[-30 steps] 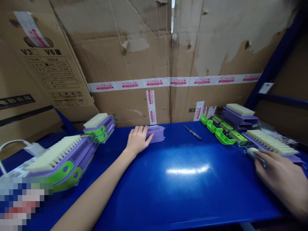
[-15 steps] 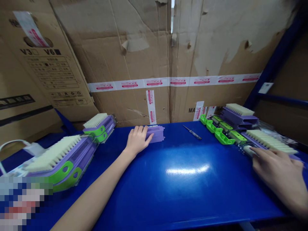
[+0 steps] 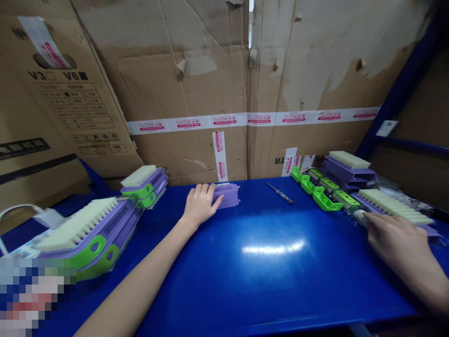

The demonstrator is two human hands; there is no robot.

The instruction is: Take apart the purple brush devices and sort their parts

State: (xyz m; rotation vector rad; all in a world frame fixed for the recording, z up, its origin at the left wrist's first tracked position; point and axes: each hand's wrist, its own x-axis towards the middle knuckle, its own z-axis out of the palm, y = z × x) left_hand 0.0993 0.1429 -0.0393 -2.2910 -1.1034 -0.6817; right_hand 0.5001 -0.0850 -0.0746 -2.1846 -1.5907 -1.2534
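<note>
My left hand [image 3: 199, 203] lies over a purple slotted brush body [image 3: 229, 196], its fingers wrapped around the left end and its thumb on the near face. A little pale bristle shows along the body's far edge. On the right, my right hand [image 3: 400, 238] is closed at a small whitish piece [image 3: 360, 216]; the fingers hide most of it, so I cannot make out what it is. Just beyond that hand lies a purple brush body with cream bristles [image 3: 394, 206]. Clear-cased parts with yellow-green inserts [image 3: 345, 198] and green end pieces [image 3: 324, 201] form rows beside it.
A screwdriver [image 3: 280, 193] lies on the blue table [image 3: 217, 281]. Stacked purple-and-green brushes [image 3: 91, 224] stand at left, a smaller stack [image 3: 145, 185] behind them. More purple bodies [image 3: 347, 168] are at back right. Cardboard [image 3: 196, 84] walls the back; a blue post [image 3: 396, 79] rises right.
My right hand has shifted slightly at the whitish piece, its fingers now covering more of it. The left hand and the purple brush body look unmoved.
</note>
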